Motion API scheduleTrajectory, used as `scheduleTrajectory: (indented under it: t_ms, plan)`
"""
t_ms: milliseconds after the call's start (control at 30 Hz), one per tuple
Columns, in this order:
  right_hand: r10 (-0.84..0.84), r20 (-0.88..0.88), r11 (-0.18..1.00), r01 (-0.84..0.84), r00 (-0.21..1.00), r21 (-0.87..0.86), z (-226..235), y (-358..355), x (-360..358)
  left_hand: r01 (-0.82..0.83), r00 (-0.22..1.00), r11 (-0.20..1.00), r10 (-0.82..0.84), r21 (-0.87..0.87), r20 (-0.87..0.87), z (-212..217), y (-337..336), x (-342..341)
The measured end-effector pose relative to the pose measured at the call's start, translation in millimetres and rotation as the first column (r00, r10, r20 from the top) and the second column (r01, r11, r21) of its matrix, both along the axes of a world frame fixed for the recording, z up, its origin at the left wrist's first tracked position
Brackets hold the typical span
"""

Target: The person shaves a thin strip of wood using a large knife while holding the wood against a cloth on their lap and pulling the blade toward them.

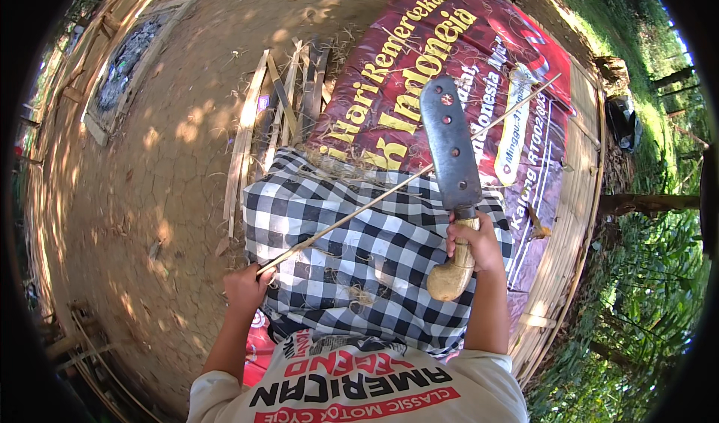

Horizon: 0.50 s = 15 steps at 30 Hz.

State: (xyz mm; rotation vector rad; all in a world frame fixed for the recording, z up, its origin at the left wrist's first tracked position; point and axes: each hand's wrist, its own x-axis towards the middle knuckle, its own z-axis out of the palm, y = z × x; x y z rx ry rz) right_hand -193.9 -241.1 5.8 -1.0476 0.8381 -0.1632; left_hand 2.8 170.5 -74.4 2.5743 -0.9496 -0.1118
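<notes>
My left hand point(246, 287) is closed around the lower end of a long thin bamboo strip point(367, 207), which slants up to the right across my lap. In my right hand point(481, 245) is a cleaver point(451, 157) with a broad dark blade, several holes through it and a pale curved wooden handle. The blade points away from me and crosses over the strip, hiding a short piece of it. Whether they touch, I cannot tell. A black-and-white checkered cloth point(337, 243) covers my lap, with a few fine shavings on it.
A red and purple printed banner point(382, 64) with scattered shavings lies over a bamboo-slat platform point(565, 251). Split bamboo and wood pieces point(247, 138) lie ahead on the left. Farther off, a framed ash pit point(127, 67) sits on the cracked dirt ground point(112, 221). Green plants point(651, 273) grow at right.
</notes>
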Motion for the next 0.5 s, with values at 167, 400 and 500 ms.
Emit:
scheduleTrajectory:
  t_ms: [167,400,500]
  plan:
    - [0.108,-0.085,0.993,-0.104,0.990,0.057,-13.5,28.6,12.4,-0.015,1.000,0.996,0.013,0.090,0.017,-1.0,5.2,0.8]
    - [0.053,-0.056,0.996,-0.048,0.997,0.076,3.1,11.0,-2.4,0.022,1.000,0.995,-0.022,0.096,0.003,-0.3,5.2,6.2]
    - [-0.091,0.012,0.995,0.090,0.996,0.046,0.3,12.1,3.4,0.003,1.000,0.998,-0.003,0.058,0.010,-10.5,7.9,4.1]
